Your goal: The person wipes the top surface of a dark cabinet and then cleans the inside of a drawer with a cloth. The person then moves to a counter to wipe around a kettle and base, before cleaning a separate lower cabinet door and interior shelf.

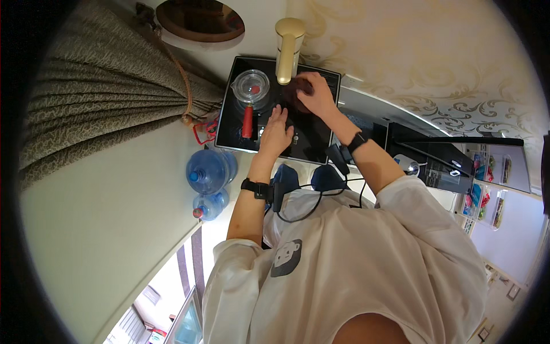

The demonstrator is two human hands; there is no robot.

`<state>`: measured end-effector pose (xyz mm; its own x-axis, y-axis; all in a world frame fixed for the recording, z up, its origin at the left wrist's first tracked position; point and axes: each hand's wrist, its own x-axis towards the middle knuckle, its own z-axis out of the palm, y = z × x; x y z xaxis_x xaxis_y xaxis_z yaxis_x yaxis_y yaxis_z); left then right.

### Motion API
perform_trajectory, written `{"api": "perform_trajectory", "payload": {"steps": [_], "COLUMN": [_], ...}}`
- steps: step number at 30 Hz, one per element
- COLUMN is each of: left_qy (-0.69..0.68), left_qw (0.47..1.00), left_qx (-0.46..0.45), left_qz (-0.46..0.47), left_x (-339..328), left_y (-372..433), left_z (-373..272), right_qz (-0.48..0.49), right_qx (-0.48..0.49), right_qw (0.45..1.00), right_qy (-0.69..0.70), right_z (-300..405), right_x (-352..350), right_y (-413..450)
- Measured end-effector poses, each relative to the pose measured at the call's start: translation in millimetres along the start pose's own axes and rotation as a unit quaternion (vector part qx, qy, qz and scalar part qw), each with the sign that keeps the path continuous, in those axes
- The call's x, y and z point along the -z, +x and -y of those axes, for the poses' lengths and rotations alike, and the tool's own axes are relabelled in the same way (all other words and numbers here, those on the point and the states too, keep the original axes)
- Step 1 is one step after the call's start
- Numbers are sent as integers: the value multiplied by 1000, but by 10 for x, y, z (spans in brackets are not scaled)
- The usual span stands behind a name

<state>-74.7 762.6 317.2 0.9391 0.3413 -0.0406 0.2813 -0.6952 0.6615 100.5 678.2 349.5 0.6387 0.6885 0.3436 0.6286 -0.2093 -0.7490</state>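
A black glass-topped appliance (pixel 311 142) lies before me, with small lit marks near its front edge. My left hand (pixel 275 132) rests on its front middle part, fingers stretched forward and palm down, with nothing seen in it. Left of that hand stands a clear glass pot (pixel 250 84) with a red handle (pixel 247 122) pointing towards me. My right hand (pixel 318 93) is at the back right, thumb and fingers curved around a dark reddish patch (pixel 296 96). Whether that patch is a thing in its grasp or a reflection, I cannot tell. Close by rises a gold-coloured spouted dispenser (pixel 288 47).
Large blue water bottles (pixel 208 172) stand on the floor at the left, below a tied curtain (pixel 129 94). Black straps and a cable (pixel 309 206) hang between my wrists. A black monitor-like panel (pixel 468 139) and a white storage rack (pixel 481 202) are at the right.
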Motion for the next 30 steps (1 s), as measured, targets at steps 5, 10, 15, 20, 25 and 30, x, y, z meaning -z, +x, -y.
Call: {"api": "perform_trajectory", "payload": {"steps": [5,10,15,20,25,30], "left_qy": [-13,1,-17,-4,12,-4], "left_qw": [998,999,999,999,997,996], "left_qx": [53,46,28,20,10,-5], "left_qz": [24,22,21,49,70,90], "left_x": [64,20,14,23,-143,-285], "left_y": [-136,-237,-252,-224,-148,-76], "left_z": [-54,-47,-130,-319,-407,-532], "right_qz": [203,265,252,258,235,203], "right_qx": [-122,-24,44,57,60,3], "right_qw": [949,918,933,937,947,962], "right_qy": [-207,-296,-253,-231,-212,-185], "right_z": [42,140,132,94,-26,-149], "right_x": [-380,-339,-165,51,263,529], "right_y": [-157,-229,-494,-716,-905,-1036]}}
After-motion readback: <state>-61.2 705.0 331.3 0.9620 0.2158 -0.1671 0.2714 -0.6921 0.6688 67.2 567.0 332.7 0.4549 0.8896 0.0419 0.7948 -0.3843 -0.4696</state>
